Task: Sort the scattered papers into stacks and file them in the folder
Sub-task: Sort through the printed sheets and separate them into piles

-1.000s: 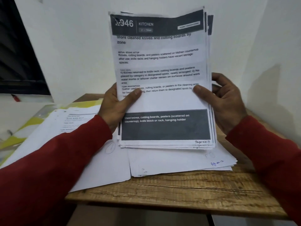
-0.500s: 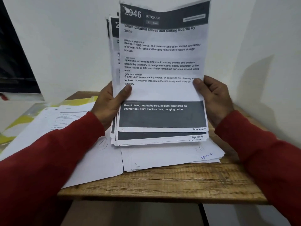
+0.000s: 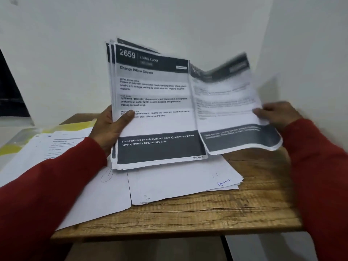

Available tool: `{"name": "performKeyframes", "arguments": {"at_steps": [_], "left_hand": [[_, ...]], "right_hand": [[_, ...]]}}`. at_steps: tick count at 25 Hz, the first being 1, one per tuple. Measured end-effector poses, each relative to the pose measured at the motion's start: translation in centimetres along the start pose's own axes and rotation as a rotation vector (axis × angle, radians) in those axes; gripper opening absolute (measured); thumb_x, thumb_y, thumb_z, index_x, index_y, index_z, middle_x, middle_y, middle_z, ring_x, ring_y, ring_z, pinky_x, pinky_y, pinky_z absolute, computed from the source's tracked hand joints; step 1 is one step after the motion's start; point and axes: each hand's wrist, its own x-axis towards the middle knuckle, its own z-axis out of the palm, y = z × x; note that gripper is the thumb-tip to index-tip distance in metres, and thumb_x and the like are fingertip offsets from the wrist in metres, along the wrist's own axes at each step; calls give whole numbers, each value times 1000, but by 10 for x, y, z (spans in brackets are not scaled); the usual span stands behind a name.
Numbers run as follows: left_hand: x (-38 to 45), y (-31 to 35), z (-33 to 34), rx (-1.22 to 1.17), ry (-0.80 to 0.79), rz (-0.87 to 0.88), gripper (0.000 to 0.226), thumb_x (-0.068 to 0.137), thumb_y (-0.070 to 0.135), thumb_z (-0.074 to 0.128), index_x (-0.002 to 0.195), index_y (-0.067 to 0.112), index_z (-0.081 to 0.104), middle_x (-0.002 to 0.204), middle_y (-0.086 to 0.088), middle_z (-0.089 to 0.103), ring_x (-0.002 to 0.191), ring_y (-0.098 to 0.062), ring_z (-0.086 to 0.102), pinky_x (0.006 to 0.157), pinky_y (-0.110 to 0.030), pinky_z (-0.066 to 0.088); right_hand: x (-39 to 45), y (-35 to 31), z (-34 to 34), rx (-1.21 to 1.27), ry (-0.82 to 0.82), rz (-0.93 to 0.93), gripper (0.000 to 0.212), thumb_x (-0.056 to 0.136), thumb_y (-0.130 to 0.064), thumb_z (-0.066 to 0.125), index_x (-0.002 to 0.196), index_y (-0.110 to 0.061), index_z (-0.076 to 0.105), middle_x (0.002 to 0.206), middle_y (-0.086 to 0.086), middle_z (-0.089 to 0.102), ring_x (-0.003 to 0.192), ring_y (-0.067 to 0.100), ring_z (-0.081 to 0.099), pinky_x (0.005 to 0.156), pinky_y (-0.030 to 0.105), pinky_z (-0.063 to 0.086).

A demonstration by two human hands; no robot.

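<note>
My left hand grips an upright stack of printed sheets by its left edge, thumb across the front. The top sheet reads "2659 Living Room, Change Pillow Covers". My right hand pinches the right edge of a single printed sheet, which is blurred and held to the right of the stack. Face-down white papers lie on the wooden table under the stack. A yellow and clear folder lies at the far left with more printed papers on it.
White walls close the corner behind and to the right of the table. A dark window frame is at the far left. The table's front edge runs across the lower part of the view, with floor below.
My right hand has pulled the "Kitchen" top sheet off the stack and swung it to the right. The "Living Room" sheet is now on top. The stack sits lower in my left hand.
</note>
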Motion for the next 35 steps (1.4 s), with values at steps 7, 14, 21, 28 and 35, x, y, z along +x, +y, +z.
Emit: {"name": "performKeyframes", "arguments": {"at_steps": [7,14,21,28,35], "left_hand": [[2,10,-6,-58,33,29,23,93,16,61,116,18,63,111,0,74,101,-22,70,89,-39,58],[-6,20,4,-34,-45,88,28,86,21,60,114,18,63,103,8,76,95,-12,72,80,-26,58],[-5,16,2,14,-62,91,34,89,20,60,121,10,61,106,4,75,97,-15,71,86,-31,59],[-7,20,4,15,-48,80,34,89,19,59,121,9,59,99,10,76,90,-8,72,77,-22,58],[-6,28,5,24,16,82,18,98,7,53,110,16,63,92,14,76,84,-5,72,71,-19,57]], "right_hand": [[16,36,-7,-519,-232,184,18,87,-23,75,94,-6,71,103,15,66,92,26,59,80,29,41],[11,36,0,-476,-270,257,19,78,-14,83,72,-15,65,85,6,65,88,26,59,80,27,41],[7,23,-4,-298,-22,187,12,89,-13,70,100,-12,65,98,9,62,89,24,55,72,28,37],[7,18,-7,8,169,134,23,89,-10,68,112,-10,69,107,10,69,96,28,65,98,38,50],[-20,-17,32,334,-129,147,13,87,-3,70,98,-10,68,91,9,75,81,24,72,82,35,59]]}}
